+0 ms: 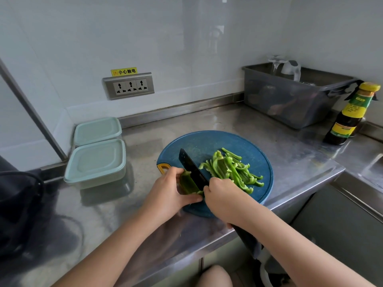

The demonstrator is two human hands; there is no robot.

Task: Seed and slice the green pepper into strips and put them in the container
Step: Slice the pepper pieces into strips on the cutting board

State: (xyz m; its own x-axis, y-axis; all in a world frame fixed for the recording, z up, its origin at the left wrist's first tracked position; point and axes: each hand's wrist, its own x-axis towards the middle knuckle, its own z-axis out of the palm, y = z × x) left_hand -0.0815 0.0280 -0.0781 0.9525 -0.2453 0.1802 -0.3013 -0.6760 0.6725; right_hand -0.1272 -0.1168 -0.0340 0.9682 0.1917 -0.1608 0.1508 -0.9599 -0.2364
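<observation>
A round blue cutting board (207, 141) lies on the steel counter. A pile of green pepper strips (232, 169) covers its middle and right. My left hand (170, 191) grips an uncut piece of green pepper (186, 183) at the board's near left edge. My right hand (221, 197) grips the handle of a black knife (191, 164); the blade stands just right of the held piece, its tip pointing away from me. Two lidded pale-green containers (95, 162) (97, 130) sit left of the board, lids on.
A grey plastic bin (294, 100) with a glass and kettle stands at the back right. A dark sauce bottle (352, 114) stands beside it, near a sink edge (375, 164). A wall socket (128, 85) is behind. A dark bag (18, 212) sits at the far left.
</observation>
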